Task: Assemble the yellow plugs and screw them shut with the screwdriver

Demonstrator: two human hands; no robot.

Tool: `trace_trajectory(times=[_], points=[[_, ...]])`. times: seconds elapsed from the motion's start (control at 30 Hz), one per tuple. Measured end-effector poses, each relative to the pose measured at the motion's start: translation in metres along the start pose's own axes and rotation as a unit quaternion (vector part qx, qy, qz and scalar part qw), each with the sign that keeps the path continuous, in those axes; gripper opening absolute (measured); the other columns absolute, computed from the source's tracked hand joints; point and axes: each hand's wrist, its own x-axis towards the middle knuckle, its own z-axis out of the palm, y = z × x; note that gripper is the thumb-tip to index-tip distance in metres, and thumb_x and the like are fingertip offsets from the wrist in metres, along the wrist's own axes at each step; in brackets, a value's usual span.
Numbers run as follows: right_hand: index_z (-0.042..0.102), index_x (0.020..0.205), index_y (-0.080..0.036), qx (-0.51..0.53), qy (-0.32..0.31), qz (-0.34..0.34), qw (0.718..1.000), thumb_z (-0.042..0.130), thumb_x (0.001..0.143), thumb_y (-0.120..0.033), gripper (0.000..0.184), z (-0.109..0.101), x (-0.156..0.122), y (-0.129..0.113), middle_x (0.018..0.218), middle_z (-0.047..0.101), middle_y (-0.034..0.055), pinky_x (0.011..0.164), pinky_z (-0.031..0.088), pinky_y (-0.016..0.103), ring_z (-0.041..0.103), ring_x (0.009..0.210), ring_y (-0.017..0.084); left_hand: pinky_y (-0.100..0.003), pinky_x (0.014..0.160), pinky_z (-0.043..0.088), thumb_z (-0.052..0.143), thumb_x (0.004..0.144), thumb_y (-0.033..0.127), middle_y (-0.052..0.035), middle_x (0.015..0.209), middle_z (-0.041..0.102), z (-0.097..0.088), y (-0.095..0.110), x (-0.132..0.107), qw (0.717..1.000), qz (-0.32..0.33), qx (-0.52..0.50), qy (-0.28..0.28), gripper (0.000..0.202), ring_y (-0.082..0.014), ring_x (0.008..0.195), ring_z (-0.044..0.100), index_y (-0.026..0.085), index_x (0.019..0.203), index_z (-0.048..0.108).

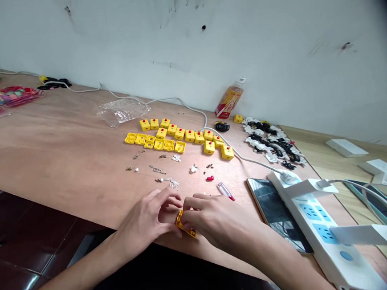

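Note:
A yellow plastic shell half (191,231) lies at the table's near edge, open side up, partly covered by fingers. My right hand (202,213) bends over it with the fingers closed on its upper part; any small part in the fingertips is hidden. My left hand (152,215) is curved beside it, thumb and fingers apart, the thumb tip close to the shell's left side. Just beyond are small white plastic parts (174,184), thin metal rods (157,169), a red piece (210,178) and a clear-handled tool with a red end (225,191).
Yellow boxes with red buttons (189,135) and open yellow shells (159,144) stand in rows. A bottle (230,99) stands by the wall, near black and white parts (270,141). At right lie a phone (276,214) and a power strip (324,228) with a cable.

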Motion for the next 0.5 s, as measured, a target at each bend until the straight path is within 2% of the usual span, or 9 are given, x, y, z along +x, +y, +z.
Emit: trace_trajectory(times=[0.13, 0.3, 0.5], points=[[0.071, 0.078, -0.020, -0.021, -0.040, -0.003, 0.999, 0.068, 0.089, -0.007, 0.018, -0.011, 0.014, -0.002, 0.080, 0.071, 0.0009, 0.053, 0.038, 0.026, 0.064, 0.065, 0.014, -0.030, 0.086, 0.059, 0.086, 0.078, 0.020, -0.0007, 0.106, 0.070, 0.004, -0.004, 0.001, 1.000, -0.002, -0.019, -0.003, 0.043, -0.0191, 0.094, 0.072, 0.027, 0.115, 0.065], [0.070, 0.071, -0.020, -0.036, -0.035, -0.010, 0.999, 0.072, 0.090, -0.013, 0.021, -0.013, 0.021, -0.002, 0.074, 0.072, 0.0026, 0.056, 0.042, 0.025, 0.067, 0.068, 0.015, -0.030, 0.084, 0.058, 0.089, 0.077, 0.026, -0.0010, 0.104, 0.071, 0.003, -0.003, 0.002, 1.000, -0.012, -0.001, -0.004, 0.040, -0.0192, 0.092, 0.071, 0.024, 0.110, 0.065], [0.071, 0.070, -0.020, -0.074, -0.036, -0.055, 0.995, 0.074, 0.091, -0.017, 0.022, -0.018, 0.028, -0.001, 0.075, 0.073, 0.0034, 0.057, 0.043, 0.028, 0.069, 0.072, 0.018, -0.028, 0.080, 0.055, 0.088, 0.078, 0.027, -0.0004, 0.105, 0.071, -0.001, 0.002, 0.002, 1.000, -0.021, 0.021, -0.004, 0.038, -0.0189, 0.091, 0.072, 0.023, 0.106, 0.063]])
